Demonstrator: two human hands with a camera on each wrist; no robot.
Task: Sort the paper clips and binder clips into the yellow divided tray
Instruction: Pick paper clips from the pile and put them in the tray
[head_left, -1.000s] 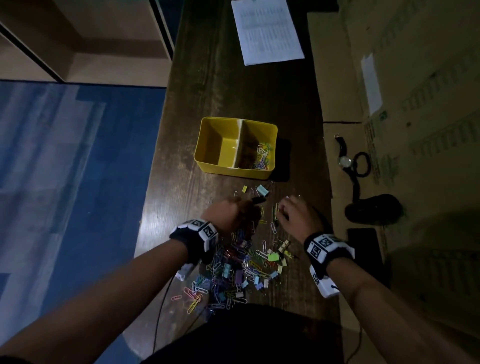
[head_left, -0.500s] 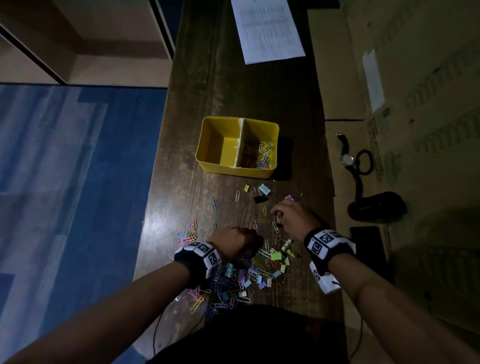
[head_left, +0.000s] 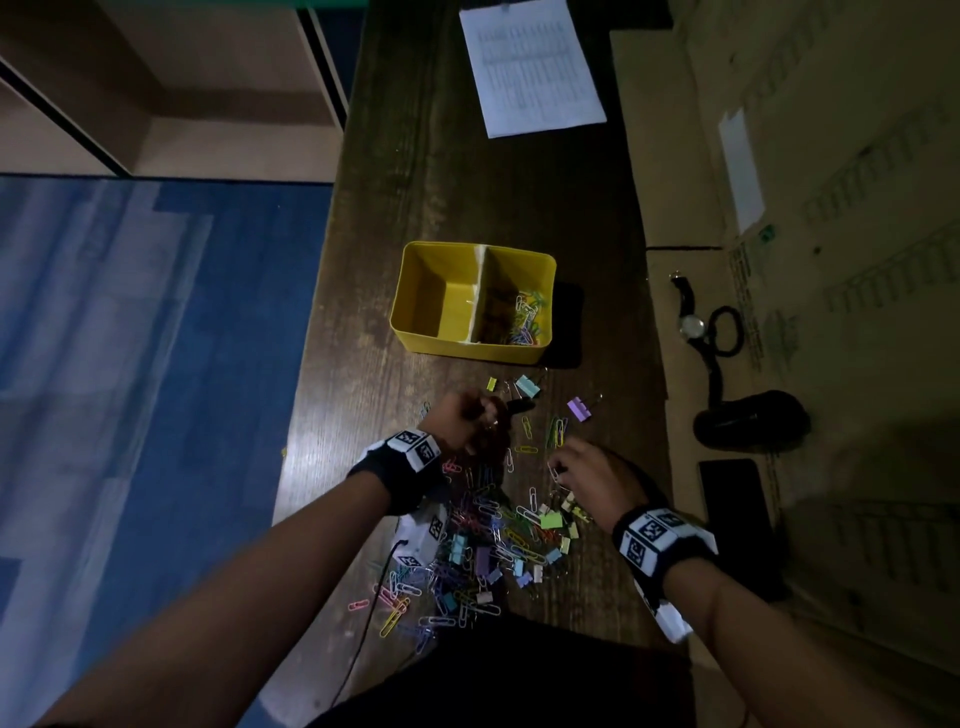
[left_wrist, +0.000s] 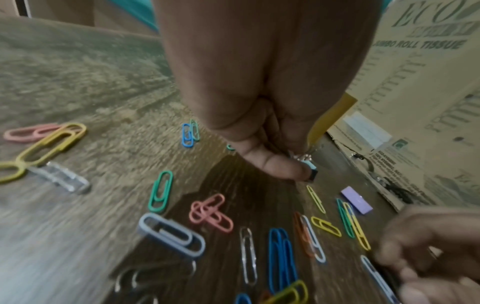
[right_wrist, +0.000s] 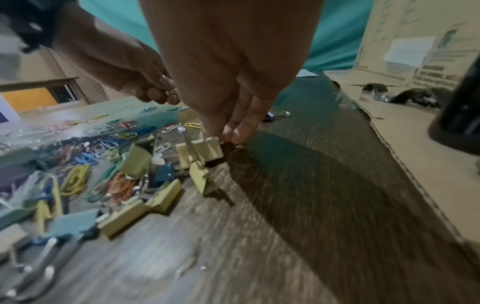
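Observation:
The yellow divided tray (head_left: 415, 306) stands mid-table; its right compartment holds paper clips (head_left: 524, 325) and its left shows nothing. A mixed pile of coloured paper clips and binder clips (head_left: 483, 545) lies near me. My left hand (head_left: 491, 415) (left_wrist: 293, 164) hovers fisted between pile and tray, gripping a small blue-and-black binder clip (left_wrist: 310, 173). My right hand (head_left: 558, 467) (right_wrist: 228, 137) reaches down at the pile's right side and pinches the corner of a pale yellow binder clip (right_wrist: 202, 153). Loose purple (head_left: 578, 409) and light blue (head_left: 527, 385) binder clips lie just short of the tray.
A printed sheet (head_left: 530, 67) lies at the table's far end. Flattened cardboard (head_left: 779, 208) along the right carries a wristwatch (head_left: 691, 325), a black object (head_left: 748, 421) and a phone (head_left: 735, 493). The table's left edge drops to blue floor (head_left: 156, 364).
My left hand dipped back into the pile, then moved forward toward the tray again. My right hand shifted nearer, down to the yellow binder clips.

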